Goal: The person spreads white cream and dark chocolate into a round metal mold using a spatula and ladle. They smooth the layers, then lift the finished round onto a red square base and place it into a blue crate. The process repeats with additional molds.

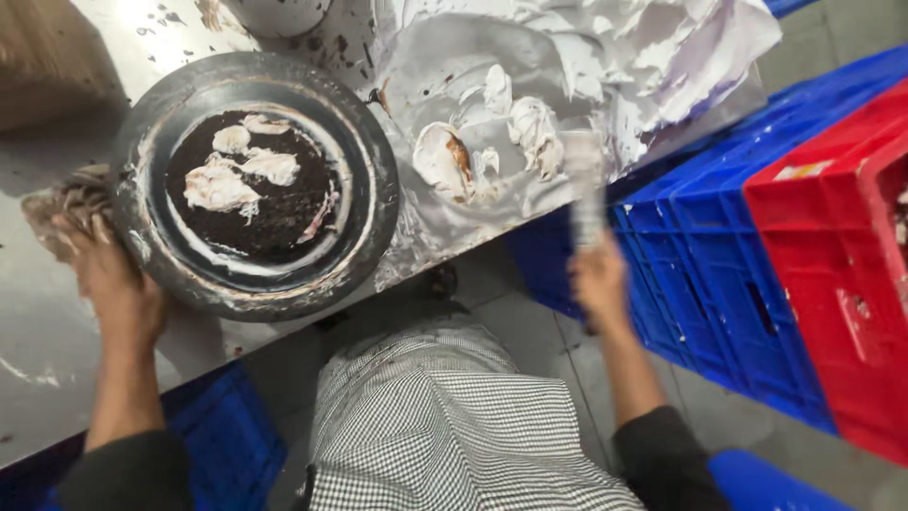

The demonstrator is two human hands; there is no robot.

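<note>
My left hand [106, 274] rests with fingers spread on a cloth [66, 203] against the turntable's [374, 203] rim, its dark cake [255, 185] dabbed with cream, while my right hand [598, 284] grips a blurred scraper [584, 189] over foil [473, 76].

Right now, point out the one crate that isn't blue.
The red crate at the far right; the crates beside it and under the table are all blue.
</note>
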